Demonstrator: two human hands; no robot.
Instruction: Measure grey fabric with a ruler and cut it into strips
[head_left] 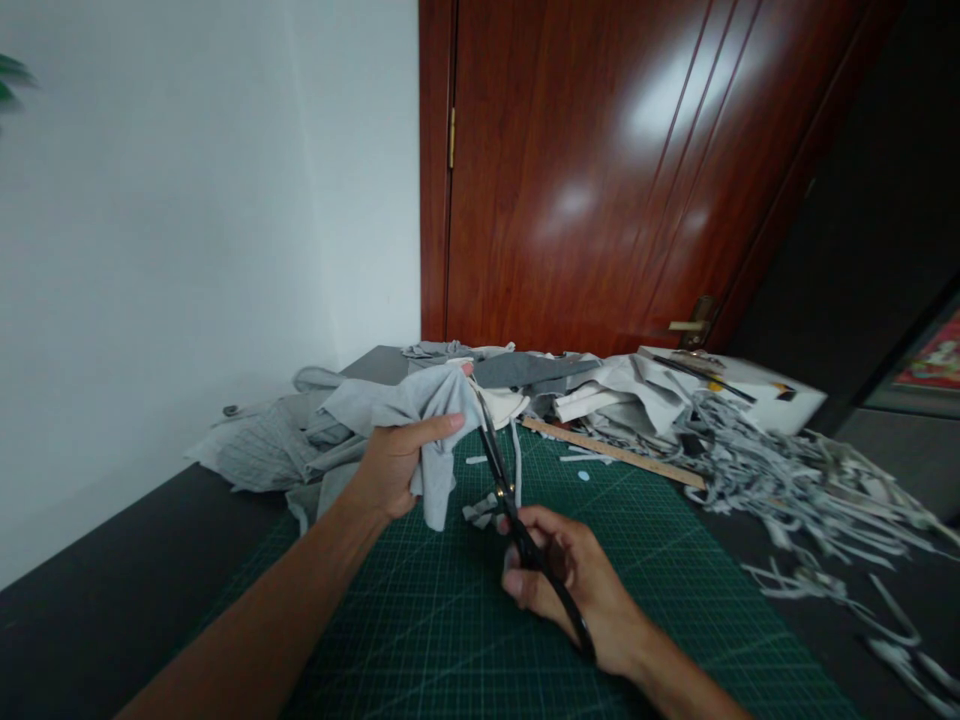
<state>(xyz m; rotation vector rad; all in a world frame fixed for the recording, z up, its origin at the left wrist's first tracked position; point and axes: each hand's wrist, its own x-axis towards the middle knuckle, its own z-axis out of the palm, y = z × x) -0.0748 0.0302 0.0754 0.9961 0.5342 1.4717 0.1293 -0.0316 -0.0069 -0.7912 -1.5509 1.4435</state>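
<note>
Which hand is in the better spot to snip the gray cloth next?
Probably the right hand: it holds the black scissors, with the blades up by the edge of the gray cloth. The left hand is busy gripping that cloth.

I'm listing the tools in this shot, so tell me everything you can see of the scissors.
The scissors have long, dark, metallic-looking blades, a shiny golden pivot and glossy black handles gripped by the right hand. Held over the green cutting mat, they slant forward and left, tips at the light grey cloth in the left hand. How far the blades are open is unclear.
</note>
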